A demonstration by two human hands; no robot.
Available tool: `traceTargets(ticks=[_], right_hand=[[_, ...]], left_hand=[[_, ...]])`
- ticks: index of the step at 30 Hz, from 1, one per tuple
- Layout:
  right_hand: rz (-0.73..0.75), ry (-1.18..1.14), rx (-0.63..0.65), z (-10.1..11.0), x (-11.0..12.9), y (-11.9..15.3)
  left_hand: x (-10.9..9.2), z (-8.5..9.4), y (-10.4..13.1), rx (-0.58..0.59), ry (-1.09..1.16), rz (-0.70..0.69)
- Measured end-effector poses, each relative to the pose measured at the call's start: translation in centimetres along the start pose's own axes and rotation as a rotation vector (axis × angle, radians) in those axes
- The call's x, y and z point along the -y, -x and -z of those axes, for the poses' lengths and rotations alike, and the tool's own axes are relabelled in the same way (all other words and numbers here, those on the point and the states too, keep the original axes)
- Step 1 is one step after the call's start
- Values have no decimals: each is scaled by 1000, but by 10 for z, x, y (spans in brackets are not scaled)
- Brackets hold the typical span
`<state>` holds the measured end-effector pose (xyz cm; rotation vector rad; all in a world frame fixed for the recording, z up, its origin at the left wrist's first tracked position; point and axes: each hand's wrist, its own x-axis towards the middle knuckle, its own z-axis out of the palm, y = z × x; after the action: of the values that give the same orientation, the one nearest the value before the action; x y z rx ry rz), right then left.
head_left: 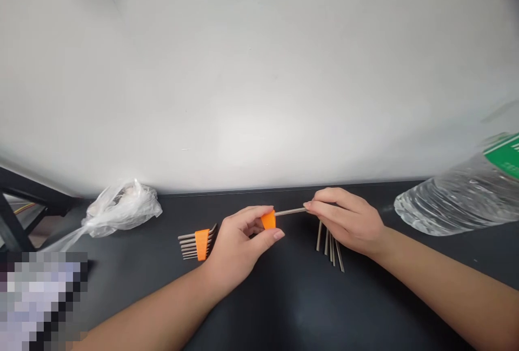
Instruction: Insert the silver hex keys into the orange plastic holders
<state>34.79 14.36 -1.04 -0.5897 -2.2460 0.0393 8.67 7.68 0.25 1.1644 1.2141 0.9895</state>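
Head camera, read as a clock face about its own middle: nearest, at eight o'clock, a dark-edged flat object with a pixelated surface (38, 297) lies on a matt black worktop (292, 308). Toward five o'clock, several slim grey metal rods (333, 248) fan out on the worktop, their far ends hidden under the right hand (351, 221). At seven o'clock rests a tapered orange plastic clip (201, 245) carrying a row of grey metal keys (187, 244), straight shafts to nine o'clock, bent ends just beside the left hand (239, 245).

Near six o'clock, the left grip clasps a small wedge-shaped orange plastic holder (268, 220) between thumb and fingers. A single thin grey metal rod (291, 211) spans from the holder to the right hand, at four o'clock, whose grip pinches the other end in its fingertips; how deep it sits cannot be told.

Farther off, between three and four, stands a clear ribbed plastic bottle (450, 199) with a green label (505, 156); between eight and nine, a crumpled transparent plastic bag (125, 210); at nine, a black bar frame (34, 191). Behind, toward twelve, rises a pale wall (251, 70).
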Motion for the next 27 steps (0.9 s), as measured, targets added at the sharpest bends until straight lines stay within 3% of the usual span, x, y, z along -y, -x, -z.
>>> traceTargets(ticks=[7, 12, 20, 27], right_hand=[[-112, -66, -14, -1, -2, 1], [-81, -83, 1, -2, -3, 2], [-156, -66, -56, -2, -2, -1], [-134, -72, -35, -3, -2, -3]], left_hand=[[-1, -1, 2, 76, 8, -25], [0, 0, 0, 23, 120, 53], [-2, -1, 0, 18, 130, 11], [-3, 0, 0, 27, 99, 29]])
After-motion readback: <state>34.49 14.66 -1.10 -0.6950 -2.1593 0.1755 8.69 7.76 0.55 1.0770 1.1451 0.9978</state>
